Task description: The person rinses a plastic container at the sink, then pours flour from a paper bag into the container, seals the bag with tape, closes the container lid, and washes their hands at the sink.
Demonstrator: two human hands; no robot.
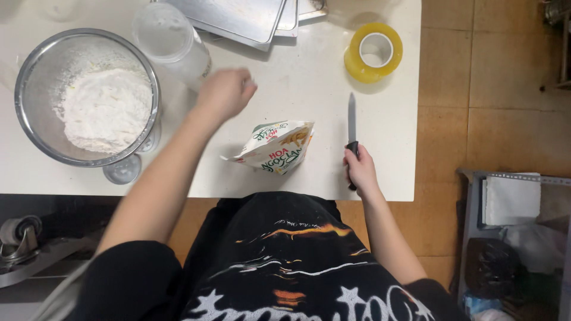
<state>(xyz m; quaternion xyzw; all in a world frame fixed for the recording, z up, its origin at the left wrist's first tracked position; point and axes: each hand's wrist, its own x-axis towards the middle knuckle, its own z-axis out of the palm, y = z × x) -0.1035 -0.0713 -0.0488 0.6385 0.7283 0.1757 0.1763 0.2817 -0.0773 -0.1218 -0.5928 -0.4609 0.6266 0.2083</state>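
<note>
My right hand (360, 169) grips the black handle of a knife (351, 122) whose blade lies flat on the white table (309, 71), pointing away from me. My left hand (225, 92) hovers blurred above the table with fingers curled; whether it holds anything is unclear. It is near a clear plastic jar (172, 41) lying on its side. Between my hands stands an opened white food pouch (275, 147) with green and red print. A steel bowl (27, 83) holding white flour (107, 110) sits at the left.
A roll of yellow tape (373, 52) lies at the far right of the table. Metal trays (238, 18) are stacked at the back. A glass (123, 170) stands by the bowl. A grey crate (514, 238) with bags sits on the tiled floor to the right.
</note>
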